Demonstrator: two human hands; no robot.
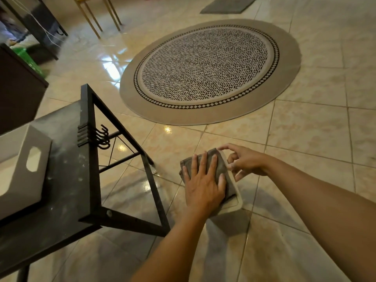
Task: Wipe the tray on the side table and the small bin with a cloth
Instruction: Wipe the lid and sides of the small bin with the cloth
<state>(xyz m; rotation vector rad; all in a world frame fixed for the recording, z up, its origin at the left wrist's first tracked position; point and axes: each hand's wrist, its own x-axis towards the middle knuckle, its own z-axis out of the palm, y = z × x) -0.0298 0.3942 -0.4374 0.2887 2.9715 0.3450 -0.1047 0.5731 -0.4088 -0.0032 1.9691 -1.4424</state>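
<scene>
A small beige bin (237, 198) with rounded corners is held above the tiled floor, to the right of the side table (69, 180). A grey cloth (221, 165) lies over its opening. My left hand (203, 186) presses flat on the cloth with the fingers spread. My right hand (246, 161) grips the bin's far rim with its fingertips. Much of the bin is hidden under the cloth and my left hand. A grey tray-like box (22, 176) with a cut-out handle stands on the dark side table at the left.
The side table has a black metal frame with hooks (103, 139) on its right end. A round patterned rug (209, 68) lies on the glossy tiles ahead. Beyond it lies a grey mat (227, 6). Dark furniture (18, 92) and gold chair legs (97, 15) stand at the back left.
</scene>
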